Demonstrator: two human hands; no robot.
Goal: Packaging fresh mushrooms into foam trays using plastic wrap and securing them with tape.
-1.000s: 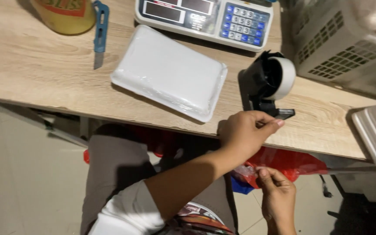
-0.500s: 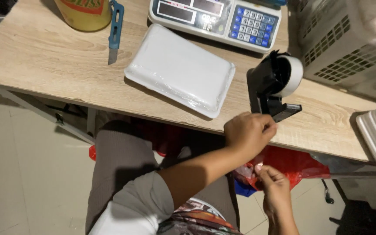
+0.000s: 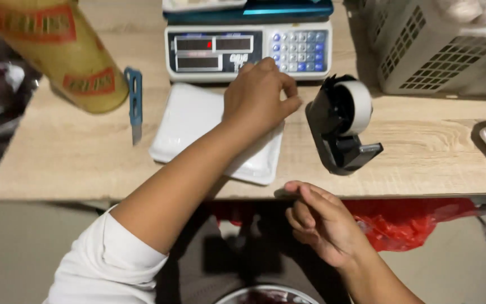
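White foam tray (image 3: 198, 126) lies flat on the wooden table (image 3: 423, 146), just in front of the digital scale (image 3: 248, 48). Left hand (image 3: 257, 98) hovers over the tray's far right corner, fingers curled loosely inward, holding nothing that shows. Tray looks light, thin and easily dented; likely best lifted by its raised rim with a gentle pinch rather than squeezed. Right of the tray stands a black tape dispenser (image 3: 341, 126); left of it, a blue utility knife (image 3: 134, 104) and a yellow jar (image 3: 57, 50). Right hand (image 3: 322, 222) sits below the table edge nearest the tray, half open, fingers bent, apparently empty. Grey basket (image 3: 440, 48) far right.
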